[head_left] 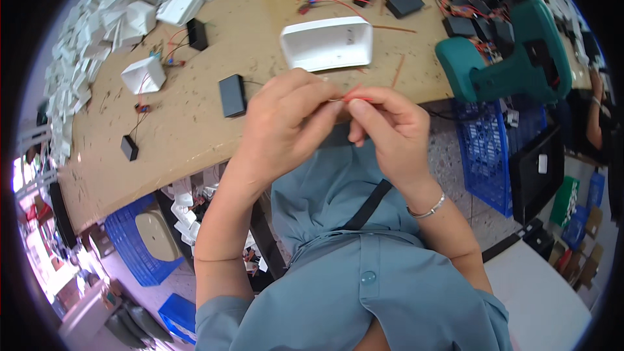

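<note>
At least one red wire (359, 98) in the pinch of left hand (286, 117) and right hand (394, 123), one green drill (530, 32) rightward

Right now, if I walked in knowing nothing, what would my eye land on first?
Probably the big green drill at the right of the table. Next, perhaps, the left hand and right hand near the middle, with a thin red wire at their fingertips. The heap of white plastic boxes along the table's left side stands out too.
</note>
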`<state>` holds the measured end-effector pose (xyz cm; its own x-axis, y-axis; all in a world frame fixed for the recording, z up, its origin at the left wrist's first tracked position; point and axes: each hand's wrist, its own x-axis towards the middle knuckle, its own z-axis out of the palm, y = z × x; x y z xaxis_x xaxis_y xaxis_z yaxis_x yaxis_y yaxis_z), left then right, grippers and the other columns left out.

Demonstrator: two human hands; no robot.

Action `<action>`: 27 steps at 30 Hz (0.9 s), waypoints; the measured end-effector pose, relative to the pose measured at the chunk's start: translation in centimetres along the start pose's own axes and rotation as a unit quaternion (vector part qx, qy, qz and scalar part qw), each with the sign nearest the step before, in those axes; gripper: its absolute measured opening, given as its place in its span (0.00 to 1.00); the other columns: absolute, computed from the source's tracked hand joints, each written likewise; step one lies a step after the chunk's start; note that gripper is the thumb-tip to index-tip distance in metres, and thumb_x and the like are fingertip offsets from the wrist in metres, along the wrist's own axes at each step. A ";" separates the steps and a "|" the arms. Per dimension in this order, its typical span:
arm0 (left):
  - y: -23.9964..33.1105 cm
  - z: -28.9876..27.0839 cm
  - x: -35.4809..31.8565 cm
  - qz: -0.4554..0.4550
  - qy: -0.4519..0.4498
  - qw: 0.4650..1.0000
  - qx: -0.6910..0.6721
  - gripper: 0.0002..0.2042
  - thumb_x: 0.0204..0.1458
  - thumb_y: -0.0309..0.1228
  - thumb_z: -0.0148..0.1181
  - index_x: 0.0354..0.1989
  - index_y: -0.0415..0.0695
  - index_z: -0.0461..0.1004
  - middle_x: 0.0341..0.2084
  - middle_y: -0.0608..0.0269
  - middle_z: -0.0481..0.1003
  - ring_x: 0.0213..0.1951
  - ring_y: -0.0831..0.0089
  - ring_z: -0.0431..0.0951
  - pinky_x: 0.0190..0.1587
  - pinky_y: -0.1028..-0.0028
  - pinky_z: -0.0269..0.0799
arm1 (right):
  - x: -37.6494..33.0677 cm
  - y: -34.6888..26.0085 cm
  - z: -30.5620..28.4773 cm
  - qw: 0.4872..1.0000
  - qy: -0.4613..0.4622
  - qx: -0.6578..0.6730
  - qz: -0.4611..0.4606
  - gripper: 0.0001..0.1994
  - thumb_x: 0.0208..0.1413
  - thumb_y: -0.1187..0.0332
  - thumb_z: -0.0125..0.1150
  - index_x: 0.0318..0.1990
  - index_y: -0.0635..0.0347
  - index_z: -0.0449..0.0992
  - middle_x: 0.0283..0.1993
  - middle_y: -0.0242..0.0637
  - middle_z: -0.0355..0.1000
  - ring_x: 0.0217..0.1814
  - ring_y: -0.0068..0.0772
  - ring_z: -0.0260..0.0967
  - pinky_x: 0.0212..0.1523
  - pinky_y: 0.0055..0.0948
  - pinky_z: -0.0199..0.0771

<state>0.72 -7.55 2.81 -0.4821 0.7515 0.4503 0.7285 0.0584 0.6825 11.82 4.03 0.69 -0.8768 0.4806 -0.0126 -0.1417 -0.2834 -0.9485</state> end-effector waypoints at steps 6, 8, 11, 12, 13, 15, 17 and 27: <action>0.0 0.5 -0.4 -0.002 -0.035 0.999 -0.007 0.06 0.43 0.21 0.56 0.29 0.40 0.68 0.23 0.61 0.68 0.22 0.68 0.67 0.28 0.73 0.62 | -0.4 0.9 0.0 0.999 0.033 0.027 -0.025 0.05 0.51 0.78 0.54 0.36 0.66 0.73 0.28 0.32 0.70 0.22 0.15 0.65 0.20 0.13 0.65; -0.4 0.9 -0.8 -0.007 -0.020 0.999 -0.047 0.06 0.46 0.20 0.55 0.32 0.39 0.66 0.25 0.60 0.68 0.23 0.72 0.67 0.29 0.76 0.64 | -0.5 0.8 0.0 0.998 0.040 0.039 -0.026 0.05 0.51 0.78 0.54 0.35 0.66 0.73 0.28 0.32 0.70 0.22 0.15 0.65 0.20 0.13 0.65; 0.0 0.7 -1.1 -0.062 -0.035 0.996 -0.057 0.05 0.46 0.19 0.54 0.31 0.38 0.66 0.25 0.62 0.68 0.24 0.76 0.67 0.28 0.78 0.64 | -0.7 1.1 -0.2 0.998 0.041 0.025 -0.038 0.05 0.51 0.78 0.54 0.35 0.66 0.73 0.30 0.32 0.70 0.22 0.14 0.65 0.21 0.13 0.65; -0.1 0.9 -1.1 -0.051 -0.037 0.996 -0.064 0.05 0.46 0.18 0.55 0.30 0.38 0.67 0.25 0.62 0.68 0.24 0.78 0.66 0.25 0.80 0.62 | -0.8 1.4 -0.5 0.998 0.030 0.001 -0.059 0.05 0.51 0.78 0.54 0.35 0.66 0.73 0.31 0.33 0.69 0.23 0.14 0.65 0.21 0.13 0.65; -0.1 1.1 -1.0 -0.048 -0.045 0.995 -0.070 0.05 0.46 0.18 0.55 0.30 0.38 0.67 0.25 0.62 0.68 0.24 0.78 0.66 0.25 0.80 0.62 | -0.9 1.7 -0.7 0.996 0.020 -0.024 -0.079 0.05 0.51 0.78 0.54 0.35 0.66 0.73 0.32 0.33 0.69 0.23 0.14 0.65 0.21 0.12 0.65; 0.1 0.4 -1.1 -0.047 -0.059 0.995 -0.067 0.05 0.44 0.18 0.56 0.28 0.38 0.68 0.23 0.62 0.68 0.24 0.78 0.66 0.26 0.81 0.61 | -1.1 2.4 -0.3 0.995 0.023 -0.036 -0.092 0.05 0.51 0.78 0.53 0.36 0.67 0.73 0.33 0.35 0.68 0.23 0.15 0.65 0.21 0.12 0.64; -0.1 0.1 -1.3 -0.065 -0.058 0.993 -0.077 0.05 0.42 0.18 0.57 0.27 0.37 0.69 0.22 0.62 0.68 0.23 0.77 0.66 0.26 0.80 0.61 | -1.3 2.5 -0.1 0.992 0.002 -0.061 -0.112 0.06 0.51 0.78 0.53 0.37 0.66 0.73 0.33 0.34 0.68 0.23 0.15 0.65 0.21 0.13 0.64; 0.0 -0.4 -1.3 -0.075 -0.038 0.994 -0.071 0.04 0.42 0.21 0.59 0.28 0.39 0.73 0.20 0.63 0.69 0.21 0.76 0.67 0.23 0.78 0.61 | -1.6 1.3 -0.4 0.998 0.039 0.041 0.011 0.09 0.50 0.80 0.54 0.40 0.68 0.71 0.31 0.35 0.70 0.21 0.16 0.64 0.19 0.13 0.64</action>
<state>1.13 -8.81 2.43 -0.5386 0.7890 0.2956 0.5725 0.0853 0.8154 13.26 3.23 -0.61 -0.8424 0.5356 -0.0599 -0.1630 -0.3591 -0.9190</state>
